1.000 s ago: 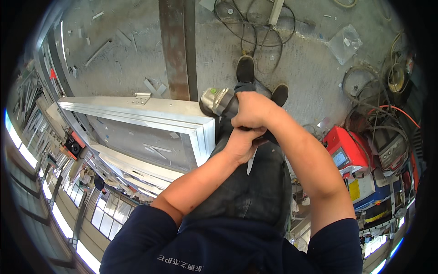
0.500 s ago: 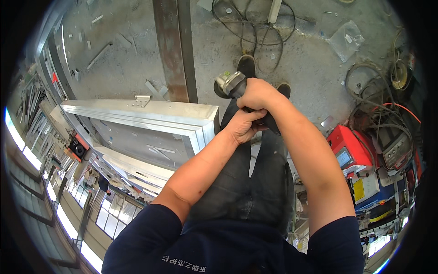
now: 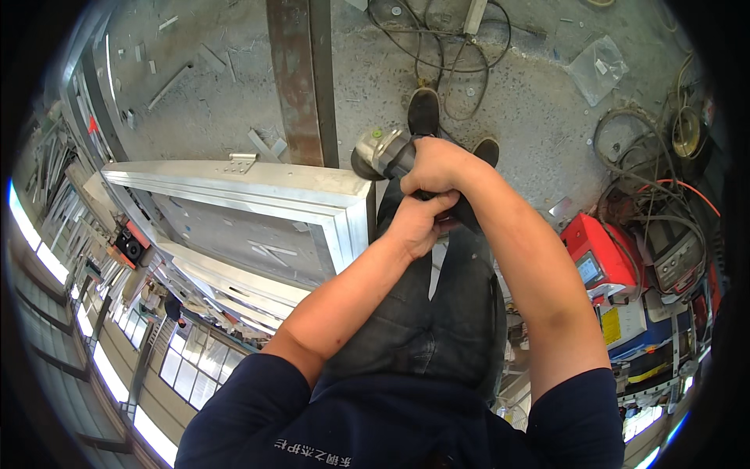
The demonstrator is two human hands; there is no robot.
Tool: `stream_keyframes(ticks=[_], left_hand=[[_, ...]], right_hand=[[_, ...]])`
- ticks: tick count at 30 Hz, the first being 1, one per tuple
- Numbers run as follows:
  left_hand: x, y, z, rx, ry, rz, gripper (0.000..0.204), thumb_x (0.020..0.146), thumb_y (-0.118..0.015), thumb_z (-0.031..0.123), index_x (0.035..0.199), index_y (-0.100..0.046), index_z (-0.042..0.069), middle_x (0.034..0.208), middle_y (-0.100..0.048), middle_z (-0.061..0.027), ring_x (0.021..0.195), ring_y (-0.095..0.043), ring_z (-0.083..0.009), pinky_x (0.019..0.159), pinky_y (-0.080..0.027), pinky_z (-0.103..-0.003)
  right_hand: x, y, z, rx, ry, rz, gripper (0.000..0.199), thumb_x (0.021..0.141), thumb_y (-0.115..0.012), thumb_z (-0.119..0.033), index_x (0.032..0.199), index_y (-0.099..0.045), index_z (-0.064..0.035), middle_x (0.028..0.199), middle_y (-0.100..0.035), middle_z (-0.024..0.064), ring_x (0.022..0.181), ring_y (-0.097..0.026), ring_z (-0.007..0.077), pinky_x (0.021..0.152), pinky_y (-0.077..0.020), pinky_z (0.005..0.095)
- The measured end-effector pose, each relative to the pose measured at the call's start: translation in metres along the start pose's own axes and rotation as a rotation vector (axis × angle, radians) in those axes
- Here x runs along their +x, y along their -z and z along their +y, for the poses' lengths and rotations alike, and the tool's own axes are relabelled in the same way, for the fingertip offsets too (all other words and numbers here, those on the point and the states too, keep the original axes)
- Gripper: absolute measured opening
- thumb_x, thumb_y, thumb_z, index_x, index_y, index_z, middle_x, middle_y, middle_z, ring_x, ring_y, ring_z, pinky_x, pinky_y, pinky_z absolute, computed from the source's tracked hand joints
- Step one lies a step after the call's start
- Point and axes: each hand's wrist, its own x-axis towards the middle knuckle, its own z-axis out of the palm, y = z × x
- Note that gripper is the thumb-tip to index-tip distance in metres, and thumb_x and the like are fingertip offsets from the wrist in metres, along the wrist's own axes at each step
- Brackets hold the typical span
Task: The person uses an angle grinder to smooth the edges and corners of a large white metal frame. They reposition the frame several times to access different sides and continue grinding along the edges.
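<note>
1. Gripping an angle grinder (image 3: 387, 152), the right hand (image 3: 441, 166) is wrapped over the tool's dark body, fingers closed around it.
2. Just below it, the left hand (image 3: 418, 223) is clamped on the rear of the same grinder, so both hands sit close together, touching or nearly so.
3. The grinder's round silver head points left and sits just beside the upper right corner of an aluminium frame (image 3: 258, 191), at the mitred joint; whether the disc touches the metal cannot be told.
4. The frame lies flat and its right edge runs down beside the person's dark trousers (image 3: 426, 313).
5. A rusty steel beam (image 3: 301, 78) crosses the concrete floor (image 3: 508, 86) above the frame's top edge.
6. Two dark shoes (image 3: 423, 109) stand on the floor just above the hands.
7. A red welding machine (image 3: 598, 254) sits to the right, with coiled cables (image 3: 648, 156) near it.
8. Loose black cable (image 3: 437, 39) loops on the floor near the top edge of the view, and a clear plastic bag (image 3: 598, 66) lies to its right; its contents cannot be made out.
</note>
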Motion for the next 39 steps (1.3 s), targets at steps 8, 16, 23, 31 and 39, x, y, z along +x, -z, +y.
stream_keyframes(ticks=[8, 16, 23, 31, 39], left_hand=[[-0.008, -0.010, 0.002, -0.010, -0.001, 0.014, 0.030, 0.094, -0.076, 0.015, 0.121, -0.064, 0.015, 0.114, -0.069, 0.0009, 0.102, -0.067, -0.0172, 0.082, -0.057, -0.040], [-0.015, -0.007, -0.003, 0.038, 0.011, 0.028, 0.025, 0.094, -0.073, 0.011, 0.117, -0.064, 0.015, 0.111, -0.069, 0.0012, 0.099, -0.068, -0.0171, 0.074, -0.056, -0.037], [-0.008, 0.013, -0.006, 0.123, 0.025, -0.067, 0.043, 0.096, -0.068, 0.011, 0.136, -0.053, 0.008, 0.126, -0.067, -0.0074, 0.114, -0.067, -0.0264, 0.089, -0.059, -0.047], [-0.036, 0.005, -0.016, 0.596, -0.066, 0.073, 0.066, 0.083, -0.084, 0.019, 0.137, -0.048, 0.005, 0.119, -0.067, -0.0093, 0.102, -0.070, -0.0216, 0.079, -0.059, -0.038], [-0.054, 0.047, -0.026, 0.904, 0.009, 0.124, 0.078, 0.078, -0.087, 0.014, 0.140, -0.042, -0.001, 0.116, -0.067, -0.0122, 0.101, -0.069, -0.0213, 0.078, -0.058, -0.035]], right_hand=[[-0.006, -0.002, 0.003, -0.008, 0.030, 0.014, 0.056, 0.063, -0.079, -0.029, 0.100, -0.067, 0.0109, 0.099, -0.072, 0.0290, 0.093, -0.071, 0.0392, 0.083, -0.0559, 0.0417], [-0.014, -0.009, 0.005, 0.025, 0.023, 0.030, 0.058, 0.063, -0.079, -0.029, 0.103, -0.067, 0.0123, 0.098, -0.072, 0.0302, 0.094, -0.071, 0.0410, 0.085, -0.0561, 0.0426], [-0.018, -0.024, 0.016, 0.098, 0.018, 0.113, 0.065, 0.065, -0.079, -0.030, 0.111, -0.065, 0.0143, 0.108, -0.070, 0.0331, 0.101, -0.070, 0.0413, 0.088, -0.0557, 0.0419], [-0.022, -0.090, 0.076, 0.903, 0.054, 0.265, 0.050, 0.075, -0.082, -0.021, 0.111, -0.063, 0.0085, 0.096, -0.070, 0.0136, 0.081, -0.068, 0.0210, 0.074, -0.0558, 0.0355], [-0.025, -0.166, 0.077, 1.361, 0.101, 0.281, 0.048, 0.077, -0.082, -0.021, 0.109, -0.063, 0.0096, 0.095, -0.070, 0.0141, 0.080, -0.068, 0.0216, 0.072, -0.0549, 0.0348]])
